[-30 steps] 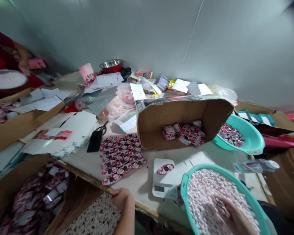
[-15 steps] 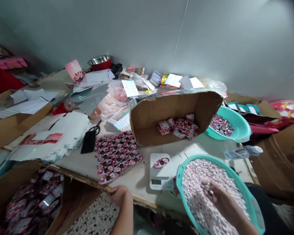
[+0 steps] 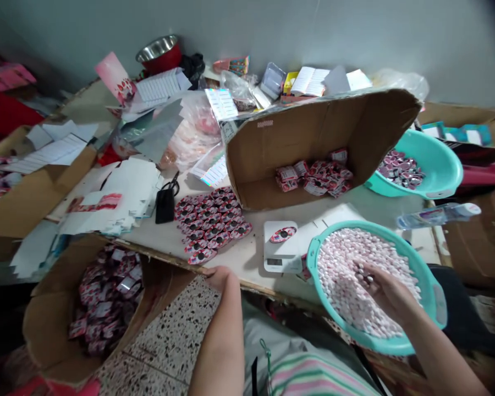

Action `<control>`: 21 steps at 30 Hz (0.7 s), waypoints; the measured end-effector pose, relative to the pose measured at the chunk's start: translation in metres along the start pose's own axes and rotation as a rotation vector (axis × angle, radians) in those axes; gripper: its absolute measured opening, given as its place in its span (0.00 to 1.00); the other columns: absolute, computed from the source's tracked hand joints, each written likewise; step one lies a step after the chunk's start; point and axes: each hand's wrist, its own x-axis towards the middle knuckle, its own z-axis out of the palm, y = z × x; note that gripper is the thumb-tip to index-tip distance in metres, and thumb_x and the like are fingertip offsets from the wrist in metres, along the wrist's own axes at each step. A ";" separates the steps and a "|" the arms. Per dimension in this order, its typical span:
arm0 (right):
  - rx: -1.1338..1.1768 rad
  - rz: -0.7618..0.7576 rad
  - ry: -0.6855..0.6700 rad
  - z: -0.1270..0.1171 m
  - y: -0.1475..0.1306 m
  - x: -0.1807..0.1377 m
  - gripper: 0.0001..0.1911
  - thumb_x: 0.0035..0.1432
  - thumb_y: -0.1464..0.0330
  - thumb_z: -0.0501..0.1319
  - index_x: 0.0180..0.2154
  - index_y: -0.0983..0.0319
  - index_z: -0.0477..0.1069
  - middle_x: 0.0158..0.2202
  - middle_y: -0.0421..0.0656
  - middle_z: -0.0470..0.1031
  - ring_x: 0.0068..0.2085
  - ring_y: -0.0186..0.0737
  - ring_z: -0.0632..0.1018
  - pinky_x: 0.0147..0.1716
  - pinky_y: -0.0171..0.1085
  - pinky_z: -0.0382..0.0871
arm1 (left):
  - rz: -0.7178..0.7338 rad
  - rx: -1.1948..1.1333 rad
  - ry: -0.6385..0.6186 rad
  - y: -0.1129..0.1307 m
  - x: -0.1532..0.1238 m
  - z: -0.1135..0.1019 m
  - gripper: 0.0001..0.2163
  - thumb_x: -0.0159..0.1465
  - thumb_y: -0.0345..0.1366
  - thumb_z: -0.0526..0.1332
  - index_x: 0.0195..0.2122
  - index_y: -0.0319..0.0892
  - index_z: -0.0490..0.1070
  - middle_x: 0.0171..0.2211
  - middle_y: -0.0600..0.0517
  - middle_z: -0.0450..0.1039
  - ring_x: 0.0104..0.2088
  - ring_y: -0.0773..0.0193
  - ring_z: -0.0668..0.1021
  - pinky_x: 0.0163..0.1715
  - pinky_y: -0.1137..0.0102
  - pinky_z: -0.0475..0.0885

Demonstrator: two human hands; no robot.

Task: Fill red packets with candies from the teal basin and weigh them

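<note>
My left hand (image 3: 218,276) is closed around the front edge of the table (image 3: 251,264), just below printed oval packets (image 3: 208,226) laid in rows. My right hand (image 3: 375,281) is over the turquoise basin (image 3: 439,302), its curled fingers holding a few small whitish candies (image 3: 369,279). Pale pink and white candies (image 3: 350,253) fill the basin beneath it. Left of the basin is a white digital scale (image 3: 281,254), with one oval packet (image 3: 282,235) lying flat on it. The scale's digits are too small to read.
A cardboard box (image 3: 297,132) on its side holds small packets. Behind it to the right stands another turquoise basin (image 3: 441,165); a plastic bottle (image 3: 437,215) lies nearby. Stacked white cards (image 3: 127,190) and a black object (image 3: 165,206) are leftward. An open carton (image 3: 45,324) of packets stands below.
The view has tilted down and shifted, showing more of my lap and the floor. My right hand remains in the basin with candies; my left stays at the table edge.
</note>
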 end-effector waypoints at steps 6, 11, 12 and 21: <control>0.117 0.034 0.011 0.005 -0.004 -0.006 0.13 0.44 0.72 0.67 0.36 0.62 0.76 0.34 0.40 0.76 0.30 0.30 0.75 0.32 0.26 0.74 | 0.080 0.017 -0.069 -0.001 -0.001 -0.001 0.19 0.63 0.46 0.44 0.47 0.40 0.60 0.45 0.31 0.68 0.48 0.34 0.73 0.35 0.49 0.74; 0.058 0.036 -0.039 0.023 -0.011 -0.013 0.13 0.45 0.69 0.69 0.37 0.62 0.75 0.35 0.40 0.76 0.33 0.30 0.75 0.34 0.25 0.72 | 0.002 -0.135 0.007 0.001 -0.005 -0.002 0.22 0.65 0.44 0.40 0.51 0.33 0.59 0.47 0.28 0.67 0.47 0.34 0.74 0.38 0.48 0.71; 0.010 0.027 -0.056 0.029 -0.013 -0.014 0.13 0.45 0.68 0.69 0.37 0.62 0.76 0.36 0.41 0.76 0.34 0.30 0.75 0.34 0.24 0.72 | -0.027 -0.160 0.047 0.001 -0.005 -0.001 0.23 0.65 0.43 0.39 0.52 0.32 0.59 0.46 0.28 0.68 0.46 0.35 0.74 0.38 0.48 0.71; -0.358 -0.090 -0.309 0.119 -0.029 0.015 0.21 0.40 0.57 0.71 0.34 0.64 0.76 0.35 0.44 0.76 0.36 0.35 0.75 0.42 0.35 0.70 | -0.062 -0.095 0.043 -0.002 -0.001 0.005 0.24 0.66 0.46 0.38 0.56 0.36 0.56 0.48 0.31 0.68 0.48 0.39 0.74 0.43 0.50 0.72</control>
